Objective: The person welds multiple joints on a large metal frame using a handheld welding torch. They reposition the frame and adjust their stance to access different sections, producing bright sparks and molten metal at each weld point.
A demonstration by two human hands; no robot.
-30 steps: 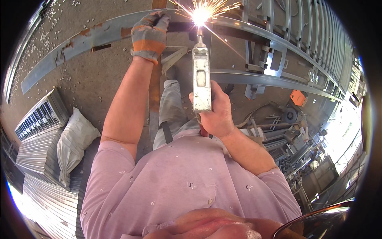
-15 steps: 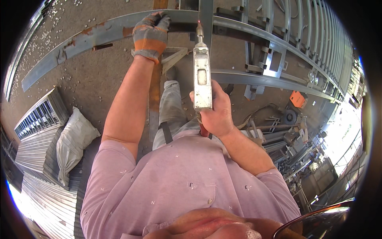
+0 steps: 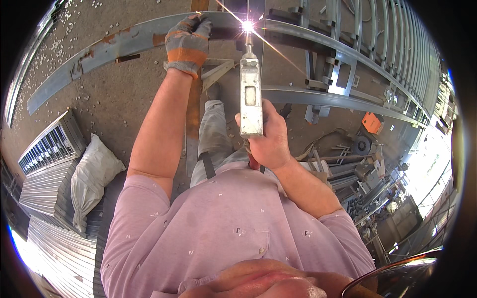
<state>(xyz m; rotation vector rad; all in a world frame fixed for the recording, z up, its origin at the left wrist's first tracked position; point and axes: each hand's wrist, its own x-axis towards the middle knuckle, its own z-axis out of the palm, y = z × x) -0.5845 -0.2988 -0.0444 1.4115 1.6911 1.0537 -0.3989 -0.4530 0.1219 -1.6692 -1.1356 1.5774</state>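
My right hand point(image 3: 271, 141), bare, is wrapped round the handle of a pale, scuffed laser welding gun point(image 3: 251, 107). Its nozzle points away from me, and a bright flash with long sparks point(image 3: 247, 26) bursts at the tip. The flash lies where a long grey steel beam point(image 3: 119, 41) meets a steel bar point(image 3: 257, 10) that runs away from me; glare hides the joint. In a grey and orange work glove, my left hand point(image 3: 188, 44) curls its fingers over the beam, left of the flash. My left fingertips are partly hidden.
Metal frames with rows of bars point(image 3: 392, 44) extend to the far right. Nearer on that side are an orange box point(image 3: 372, 123) and piled metal scrap point(image 3: 360, 174). A white sack point(image 3: 94, 179) leans on stacked ribbed metal pieces point(image 3: 47, 191) at left. Small offcuts litter the floor.
A small red dot at the nozzle tip has given way to a bright flash and flying sparks. The welding gun has shifted very slightly left; my left hand stays in place.
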